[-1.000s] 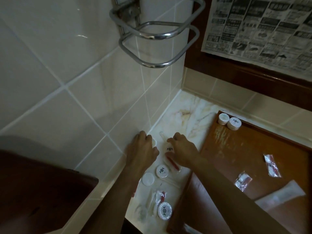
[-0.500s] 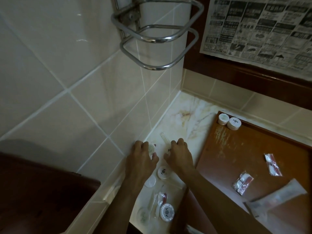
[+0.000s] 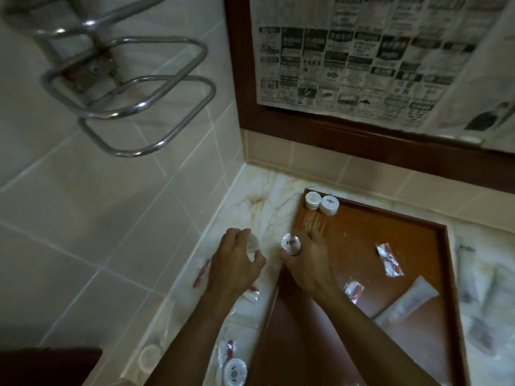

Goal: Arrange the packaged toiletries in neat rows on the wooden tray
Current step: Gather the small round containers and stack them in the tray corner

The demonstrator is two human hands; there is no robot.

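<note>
My left hand (image 3: 237, 267) grips a small round white toiletry puck (image 3: 253, 242) above the marble counter. In my right hand (image 3: 306, 260) is another round white puck with a dark logo (image 3: 291, 242), held over the left rim of the wooden tray (image 3: 412, 240). Two round white pucks (image 3: 322, 203) stand side by side in the tray's far left corner. Two clear sachets with red contents (image 3: 388, 259) (image 3: 353, 288) and a long white packet (image 3: 409, 299) lie loose on the tray.
More packets and pucks (image 3: 235, 371) lie on the marble counter (image 3: 267, 196) left of the tray, and several white packets (image 3: 485, 288) to its right. A chrome rack (image 3: 133, 107) juts from the tiled wall. Newspaper (image 3: 376, 57) covers the framed mirror.
Both hands lifted off the counter, each with a round puck. My right hand moved right toward the tray's left edge. The camera swung right, so more of the tray shows.
</note>
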